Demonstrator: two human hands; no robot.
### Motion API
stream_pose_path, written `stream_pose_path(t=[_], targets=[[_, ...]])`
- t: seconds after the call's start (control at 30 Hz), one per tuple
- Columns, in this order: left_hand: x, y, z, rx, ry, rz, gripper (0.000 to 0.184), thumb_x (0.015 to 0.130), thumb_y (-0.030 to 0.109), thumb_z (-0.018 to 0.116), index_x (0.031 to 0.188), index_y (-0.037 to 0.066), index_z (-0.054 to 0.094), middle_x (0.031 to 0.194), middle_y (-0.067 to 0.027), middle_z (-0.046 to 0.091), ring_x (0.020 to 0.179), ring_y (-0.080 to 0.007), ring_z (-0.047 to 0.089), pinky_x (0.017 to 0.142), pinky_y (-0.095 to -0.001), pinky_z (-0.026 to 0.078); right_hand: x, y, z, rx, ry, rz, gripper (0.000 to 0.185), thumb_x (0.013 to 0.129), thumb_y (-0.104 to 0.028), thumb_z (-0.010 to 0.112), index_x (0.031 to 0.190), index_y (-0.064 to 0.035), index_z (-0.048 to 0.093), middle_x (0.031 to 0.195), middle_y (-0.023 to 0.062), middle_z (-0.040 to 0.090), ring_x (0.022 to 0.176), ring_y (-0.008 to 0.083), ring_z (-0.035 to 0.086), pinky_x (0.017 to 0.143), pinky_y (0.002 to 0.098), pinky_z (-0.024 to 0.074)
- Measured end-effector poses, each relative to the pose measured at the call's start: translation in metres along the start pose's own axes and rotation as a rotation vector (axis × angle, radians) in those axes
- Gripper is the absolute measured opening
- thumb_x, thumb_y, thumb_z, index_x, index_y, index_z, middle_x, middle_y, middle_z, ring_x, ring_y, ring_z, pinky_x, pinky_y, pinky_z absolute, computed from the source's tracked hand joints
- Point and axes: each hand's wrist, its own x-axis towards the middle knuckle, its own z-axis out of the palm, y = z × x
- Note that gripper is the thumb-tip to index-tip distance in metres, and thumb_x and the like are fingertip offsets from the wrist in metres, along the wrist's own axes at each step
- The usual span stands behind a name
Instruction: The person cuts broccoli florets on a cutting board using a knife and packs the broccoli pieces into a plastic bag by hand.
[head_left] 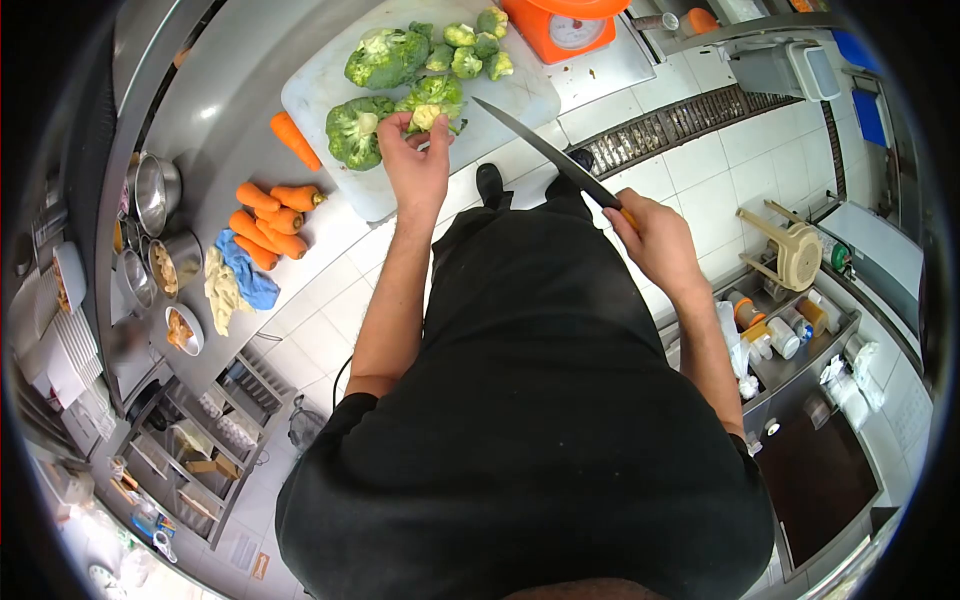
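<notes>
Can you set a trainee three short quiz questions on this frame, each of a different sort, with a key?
1. Which vegetable does the left grip touch?
2. True or false: the blue cloth lies on the cutting board.
3. The right grip holds: A) a ladle; B) a knife; C) a peeler.

Key:
1. Broccoli.
2. False; it lies beside the pile of carrots.
3. B.

At upper centre, the broccoli (pixel 387 57) is green and the cutting board (pixel 313 95) white. The knife handle (pixel 628 217) is orange. At left, the carrots (pixel 270 214) are orange.
</notes>
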Motion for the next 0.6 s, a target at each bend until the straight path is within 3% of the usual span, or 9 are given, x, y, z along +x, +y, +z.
stream_pose_path(t=[0.2, 0.6], targets=[[-0.001, -0.002, 0.002, 0.013, 0.012, 0.016, 0.046, 0.099, 0.011, 0.081, 0.127, -0.006, 0.049, 0.121, -0.0152, 0.058, 0.091, -0.0199, 0.073, 0.066, -0.0289, 0.059, 0.018, -0.005, 0.006, -0.076, 0.016, -0.104, 0.024, 0.105, -0.029, 0.069, 0.100, -0.0070, 0.061, 0.082, 0.0158, 0.070, 0.079, 0.0410, 0.070, 0.069, 0.0519, 0.0545], [0.007, 0.009, -0.001, 0.217, 0.027, 0.013, 0.050, 0.096, 0.017, 0.084, 0.126, -0.007, 0.053, 0.124, -0.0185, 0.058, 0.094, -0.0237, 0.072, 0.071, -0.0334, 0.062, 0.032, -0.009, 0.006, -0.148, 0.022, -0.137, 0.024, 0.105, -0.030, 0.070, 0.102, -0.0070, 0.062, 0.084, 0.0144, 0.071, 0.078, 0.0411, 0.071, 0.068, 0.0522, 0.0561]])
